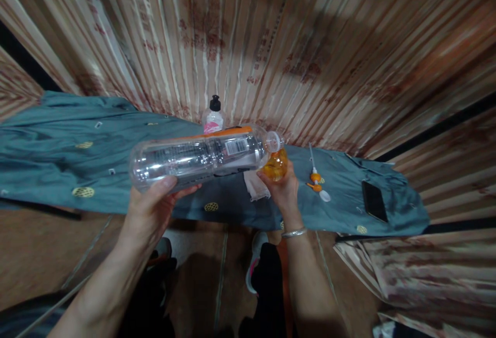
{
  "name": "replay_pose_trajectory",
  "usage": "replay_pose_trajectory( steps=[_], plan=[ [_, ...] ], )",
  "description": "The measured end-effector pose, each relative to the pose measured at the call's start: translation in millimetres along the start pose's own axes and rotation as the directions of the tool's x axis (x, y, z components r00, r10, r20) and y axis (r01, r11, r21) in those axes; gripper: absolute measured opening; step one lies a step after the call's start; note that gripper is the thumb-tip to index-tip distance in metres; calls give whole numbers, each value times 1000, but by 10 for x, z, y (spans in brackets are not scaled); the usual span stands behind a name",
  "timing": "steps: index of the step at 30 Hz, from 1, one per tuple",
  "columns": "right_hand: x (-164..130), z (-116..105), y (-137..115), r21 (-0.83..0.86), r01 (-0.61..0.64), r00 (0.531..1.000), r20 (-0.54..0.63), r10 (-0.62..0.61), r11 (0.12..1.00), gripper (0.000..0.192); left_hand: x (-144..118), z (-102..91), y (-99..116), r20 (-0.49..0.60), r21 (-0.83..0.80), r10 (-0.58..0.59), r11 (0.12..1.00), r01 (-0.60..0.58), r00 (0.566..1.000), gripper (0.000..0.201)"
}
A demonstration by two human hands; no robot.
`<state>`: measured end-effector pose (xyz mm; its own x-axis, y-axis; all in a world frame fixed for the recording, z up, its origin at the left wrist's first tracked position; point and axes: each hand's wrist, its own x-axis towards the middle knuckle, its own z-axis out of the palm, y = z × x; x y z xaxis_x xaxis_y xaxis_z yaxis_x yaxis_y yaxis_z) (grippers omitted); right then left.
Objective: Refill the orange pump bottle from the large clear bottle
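While left hand [149, 209] grips a clear bottle [201, 156] held sideways, right hand [282, 189] grips an amber jar [276, 165] at its mouth.

On the cloth [77, 141], a pump bottle [213, 116] stands behind the big bottle [201, 156]; spoons [318, 180] and phone [374, 201] lie to its right.

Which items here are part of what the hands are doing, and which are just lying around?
In use:
- large clear bottle, tipped on its side in the left hand
- small orange container, in the right hand

Lying about:
- pump bottle
- orange-and-white spoons
- black phone
- white cloth
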<state>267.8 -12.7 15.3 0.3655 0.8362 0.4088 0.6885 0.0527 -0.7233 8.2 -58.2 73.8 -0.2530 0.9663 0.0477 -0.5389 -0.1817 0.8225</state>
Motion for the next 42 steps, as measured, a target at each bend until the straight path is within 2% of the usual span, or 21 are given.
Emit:
replay_pose_trajectory(
  steps=[7,11,26,34,42],
  plan=[
    [-1,-14,27,-16,-15,1000,11,15,1000,71,6,7,4,35,-15,21,1000,-20,999,73],
    [-3,14,60,-30,24,999,-24,-25,999,71,6,-7,2,30,-19,24,1000,-24,999,73],
    [-2,24,91,-42,28,999,-24,-29,999,72,-2,-14,20,43,68,62,996,-65,997,67],
    [-7,6,40,-43,-32,999,-3,32,999,73,-15,2,31,24,83,64,994,-66,998,69],
    [-16,-4,43,-27,1,1000,1,-1,1000,72,-13,30,70,43,120,90,988,-95,995,61]
  ],
)
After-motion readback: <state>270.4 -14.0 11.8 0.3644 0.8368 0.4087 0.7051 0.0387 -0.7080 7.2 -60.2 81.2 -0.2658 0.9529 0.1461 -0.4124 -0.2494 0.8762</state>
